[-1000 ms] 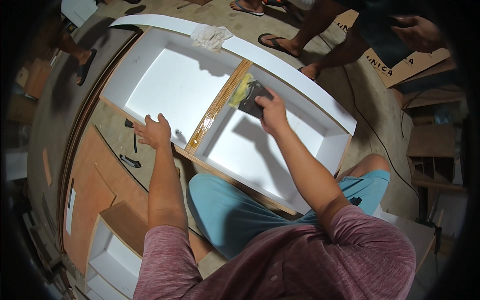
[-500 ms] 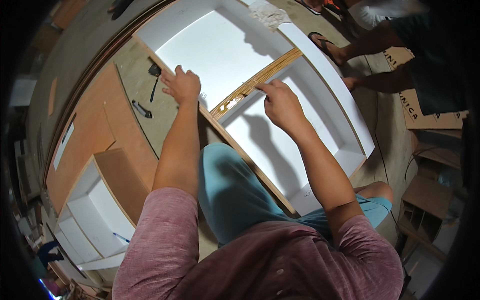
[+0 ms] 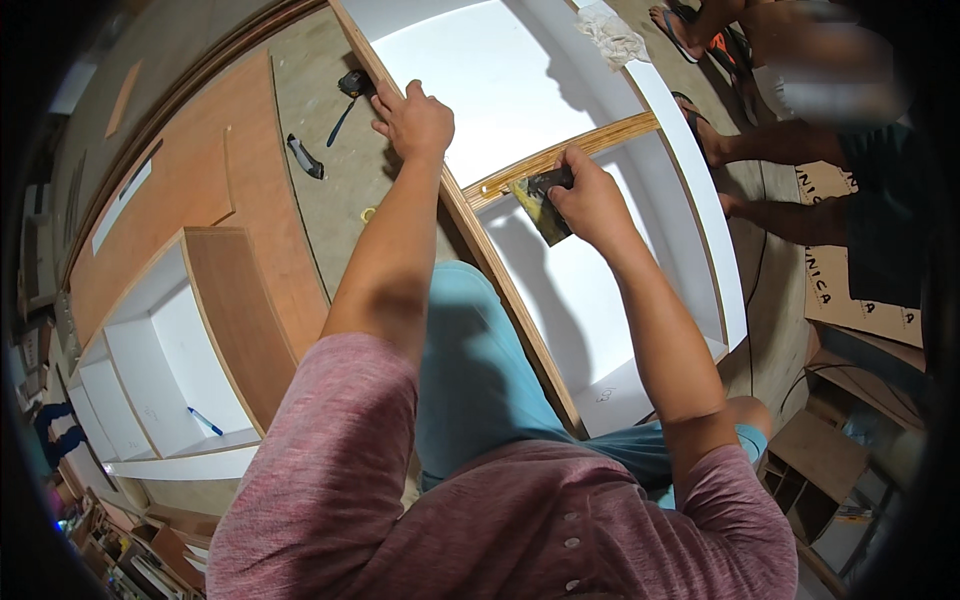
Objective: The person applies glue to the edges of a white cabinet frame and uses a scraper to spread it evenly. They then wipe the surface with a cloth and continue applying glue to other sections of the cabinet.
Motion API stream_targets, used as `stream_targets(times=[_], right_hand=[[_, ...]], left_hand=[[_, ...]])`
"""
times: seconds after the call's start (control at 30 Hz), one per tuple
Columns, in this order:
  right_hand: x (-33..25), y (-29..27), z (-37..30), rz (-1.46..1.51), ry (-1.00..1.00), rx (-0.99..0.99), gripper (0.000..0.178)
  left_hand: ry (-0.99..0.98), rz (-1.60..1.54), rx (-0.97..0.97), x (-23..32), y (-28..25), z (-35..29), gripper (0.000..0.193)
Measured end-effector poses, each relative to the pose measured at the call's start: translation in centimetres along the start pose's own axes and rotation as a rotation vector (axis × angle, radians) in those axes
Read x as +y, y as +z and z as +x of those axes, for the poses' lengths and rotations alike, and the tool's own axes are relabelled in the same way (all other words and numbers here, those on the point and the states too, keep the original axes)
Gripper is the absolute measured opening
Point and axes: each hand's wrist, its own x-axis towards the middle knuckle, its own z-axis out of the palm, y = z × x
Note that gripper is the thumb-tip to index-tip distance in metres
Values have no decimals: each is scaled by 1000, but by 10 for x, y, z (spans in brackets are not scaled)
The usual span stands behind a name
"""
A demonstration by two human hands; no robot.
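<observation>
Your right hand pinched a flat dark scraper between the thumb and the fingers. The scraper had yellow smears on it. It lay on the left side of that hand, over the near part of the big white box. Its top edge was right by the bare wood top of the middle wall, but I could not tell if the two touched.

The long way of that wall ran on a slant, from near left to far right, just past your right fingers. Your right hand was closer to the middle of the wall. Your left hand was closer to its near end. The left hand had its fingers spread, rested on the box's left rim, and held nothing that I could see.

A crumpled white rag sat on the far right rim. On the floor, left of your left hand, were a tape measure and, nearer to you, a knife. Farther left, a blue pen lay inside a smaller box.
</observation>
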Motion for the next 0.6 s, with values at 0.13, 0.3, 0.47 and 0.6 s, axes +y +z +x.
stream_targets(times=[0.13, 0.3, 0.47, 0.6], right_hand=[[-20, 16, -18, -198, -124, 57, 14], [-27, 36, -26, -473, -314, 119, 8], [-18, 31, -28, -618, -614, 211, 14], [5, 29, -25, -593, -846, 270, 25]], left_hand=[[-14, -19, -15, -1, -2, 0, 38], [-17, -20, -28, -2, -1, 1, 37], [14, -18, 38, -6, 6, 1, 41], [-29, -100, 2, -5, 1, 0, 42]])
